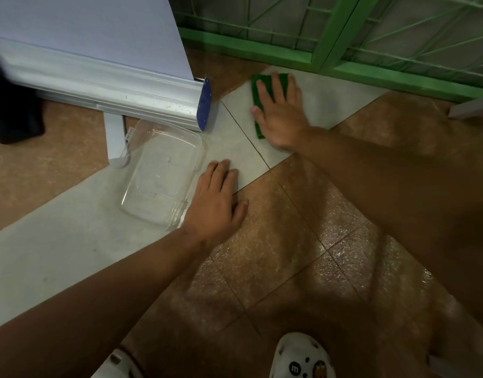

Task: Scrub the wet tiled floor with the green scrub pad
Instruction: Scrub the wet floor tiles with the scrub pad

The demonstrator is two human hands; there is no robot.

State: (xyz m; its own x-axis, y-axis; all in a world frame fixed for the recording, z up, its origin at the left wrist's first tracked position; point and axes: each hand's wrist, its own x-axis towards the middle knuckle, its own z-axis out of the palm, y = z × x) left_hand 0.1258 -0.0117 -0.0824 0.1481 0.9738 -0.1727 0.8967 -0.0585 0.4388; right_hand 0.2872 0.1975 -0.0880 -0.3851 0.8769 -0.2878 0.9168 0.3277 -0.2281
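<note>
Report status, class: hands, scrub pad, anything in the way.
Right hand flat, pressing green scrub pad on grey tile. Left hand flat on floor, bracing. Clear plastic container beside left hand; banner stand base close left of pad.

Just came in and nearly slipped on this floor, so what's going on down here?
A person is crouched over the wet tiled floor, scrubbing it. The right hand presses flat on a green rectangular scrub pad on a pale grey tile near the green metal gate. The left hand rests flat on the floor as a brace, beside a clear plastic rectangular container. The brown tiles nearer the person glisten with water.
</note>
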